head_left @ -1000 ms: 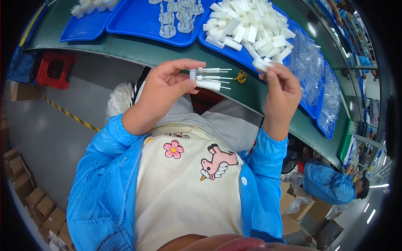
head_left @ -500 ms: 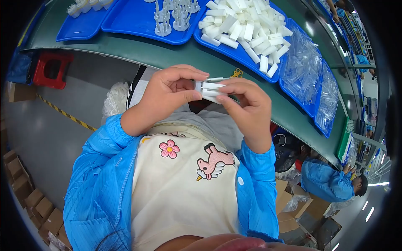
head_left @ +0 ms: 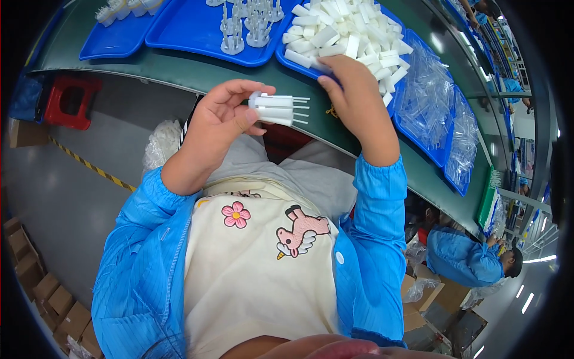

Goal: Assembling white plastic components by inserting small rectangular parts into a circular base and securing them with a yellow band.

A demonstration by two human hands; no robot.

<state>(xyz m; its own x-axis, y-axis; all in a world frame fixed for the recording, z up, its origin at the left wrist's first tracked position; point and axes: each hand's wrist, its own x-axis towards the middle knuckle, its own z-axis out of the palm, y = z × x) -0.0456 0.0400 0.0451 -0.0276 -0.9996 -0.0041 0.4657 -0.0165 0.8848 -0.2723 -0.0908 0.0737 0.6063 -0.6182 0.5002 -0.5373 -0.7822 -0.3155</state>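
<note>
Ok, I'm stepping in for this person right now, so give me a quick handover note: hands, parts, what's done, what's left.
Left hand: holds a small bundle of white tubes with thin tips pointing right, above the lap.
Right hand: reaching into the pile of white caps in the blue tray; fingertips on a cap at the tray's near edge, grip not clear.
Other parts: upright white pieces in the middle tray, clear bags in the trays to the right.
Done: several tubes gathered in the left hand.
Left: their tips look bare, so capping them seems to remain.
</note>
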